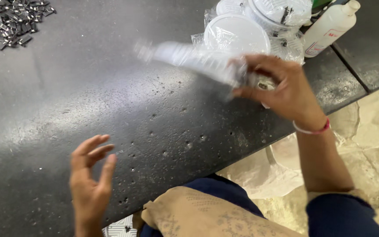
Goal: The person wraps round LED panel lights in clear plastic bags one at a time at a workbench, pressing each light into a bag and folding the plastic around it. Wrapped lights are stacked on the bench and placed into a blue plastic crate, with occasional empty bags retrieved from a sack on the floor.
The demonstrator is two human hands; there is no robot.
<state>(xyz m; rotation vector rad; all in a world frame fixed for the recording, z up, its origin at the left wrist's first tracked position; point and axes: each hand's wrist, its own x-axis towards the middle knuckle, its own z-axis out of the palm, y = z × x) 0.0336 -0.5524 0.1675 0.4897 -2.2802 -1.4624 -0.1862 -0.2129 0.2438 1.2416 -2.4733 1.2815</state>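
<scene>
Right hand [281, 85] pinches a blurred clear plastic bag [189, 59]; left hand [91, 175] hovers spread over the dark counter [66, 96]. At one o'clock: bagged white round lids [235, 33], white bottle [332, 26] with red-printed label.

Clear plastic bag [189, 59], motion-blurred, stretched leftward above the dark table, perhaps empty, pinched at one end

Even daylight gives a soft sheen on the dark desk [88, 87]; the clear plastic bag [189, 59] is motion-blurred, everything else fairly sharp.
</scene>
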